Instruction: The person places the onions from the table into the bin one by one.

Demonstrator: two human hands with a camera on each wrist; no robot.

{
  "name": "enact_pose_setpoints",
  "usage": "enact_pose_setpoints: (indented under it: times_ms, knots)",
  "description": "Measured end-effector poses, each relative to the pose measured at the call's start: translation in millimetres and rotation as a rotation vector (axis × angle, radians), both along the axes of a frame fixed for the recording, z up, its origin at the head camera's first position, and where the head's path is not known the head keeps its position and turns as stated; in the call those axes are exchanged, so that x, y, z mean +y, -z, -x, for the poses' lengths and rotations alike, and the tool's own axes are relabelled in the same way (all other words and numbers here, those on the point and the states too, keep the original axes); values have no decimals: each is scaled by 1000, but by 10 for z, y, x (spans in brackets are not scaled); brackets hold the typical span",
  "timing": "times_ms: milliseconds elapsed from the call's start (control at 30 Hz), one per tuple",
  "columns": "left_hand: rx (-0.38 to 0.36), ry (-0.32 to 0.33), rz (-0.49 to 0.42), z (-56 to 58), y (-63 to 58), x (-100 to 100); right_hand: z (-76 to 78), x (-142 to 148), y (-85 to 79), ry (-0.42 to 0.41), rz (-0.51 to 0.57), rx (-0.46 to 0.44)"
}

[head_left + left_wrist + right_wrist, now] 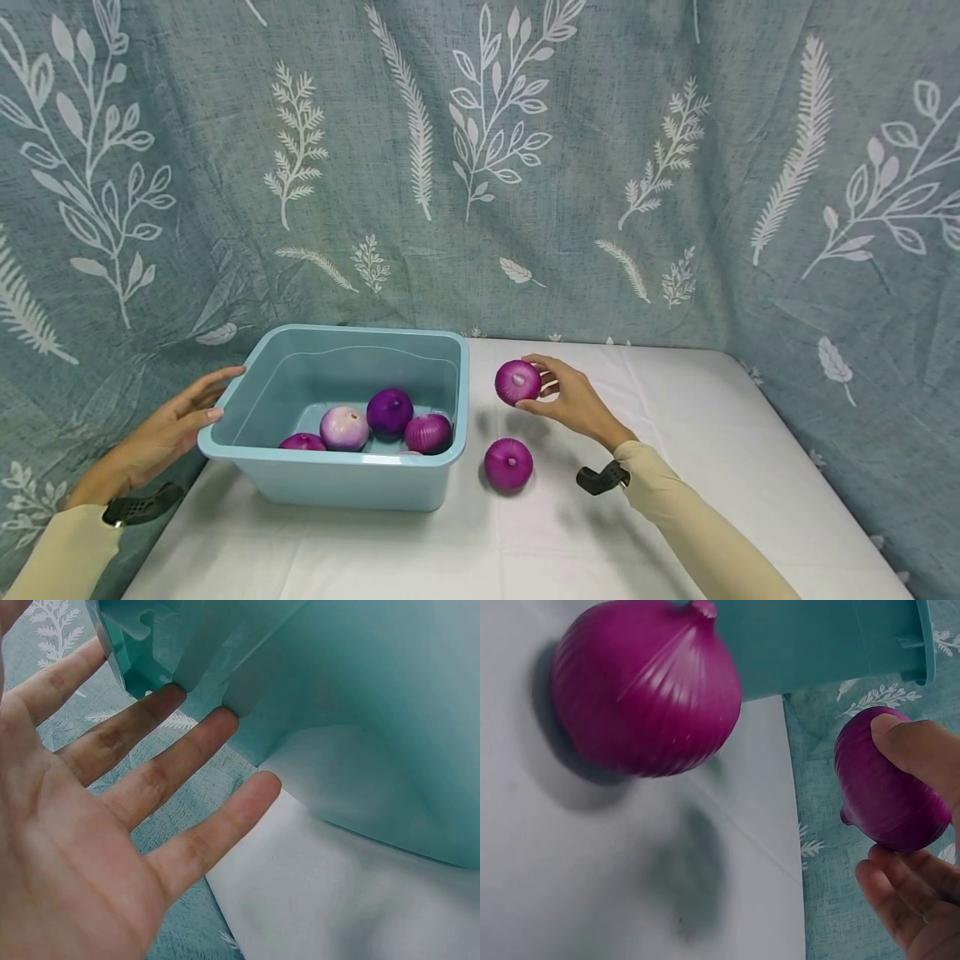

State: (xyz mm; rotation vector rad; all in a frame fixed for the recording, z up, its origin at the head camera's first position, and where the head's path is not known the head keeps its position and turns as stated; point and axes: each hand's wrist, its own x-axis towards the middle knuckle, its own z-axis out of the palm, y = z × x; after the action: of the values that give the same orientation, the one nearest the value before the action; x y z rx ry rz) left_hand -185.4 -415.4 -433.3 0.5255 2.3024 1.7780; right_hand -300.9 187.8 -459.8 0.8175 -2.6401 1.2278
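In the head view my right hand (573, 400) holds a purple onion (517, 382) above the white table, right of a light blue plastic bin (341, 479). The right wrist view shows the thumb on one side of this held onion (889, 784) and fingertips on the other. A second purple onion (508, 465) sits on the table, nearer the front. At the bin's left end is my left hand (168, 429), its fingers extended along the rim. Close up, those straight fingers (169, 776) touch the bin's outer wall (360, 690).
Inside the bin lie several onions, among them a pale one (344, 428), a dark purple one (389, 412) and a ribbed one (428, 433). White cloth (675, 417) covers the table. A blue-green leaf-print curtain (540, 208) hangs behind it and along the sides.
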Motion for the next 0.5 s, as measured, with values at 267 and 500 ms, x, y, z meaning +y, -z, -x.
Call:
enact_pose_setpoints:
  times_ms: [267,500]
  knots:
    - [-6,-13,23,6,1,-17,-63,-103,-149,-24,22,52]
    - [-7,-14,17,5,-1,-5,-113,-171,-238,-13,21,56]
